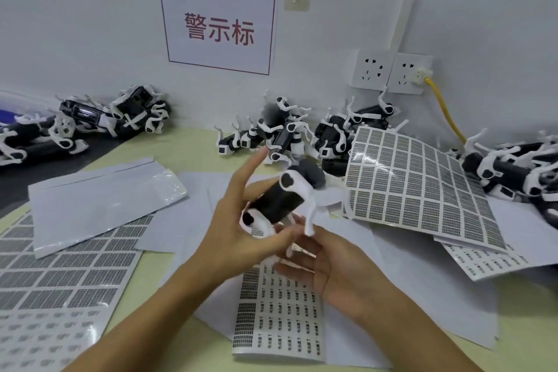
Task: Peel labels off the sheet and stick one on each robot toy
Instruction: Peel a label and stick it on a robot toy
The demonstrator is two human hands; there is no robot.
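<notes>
- The left hand grasps a black-and-white robot toy above the desk: thumb and lower fingers curl round the body, index finger extended upward.
- The right hand sits just below and to the right of the toy, palm up and fingers relaxed; fingertips touch the toy's white legs. Whether a label is held between the fingers cannot be determined; this area is blurred.
- Directly beneath both hands lies a label sheet with rows of small printed labels; the print is too small to read.
- Left of the hands: a larger label sheet, partly covered by a glossy grey bag. The bag's contents are not visible.
- Right of the hands: a curled label sheet resting over further sheets.
- Beyond the hands, along the wall: piles of robot toys, with further piles far left and far right, the latter cut off by the frame edge.
- Wall sign reads "警示标" in red.
- Two wall sockets; a yellow cable is plugged into the right one.
</notes>
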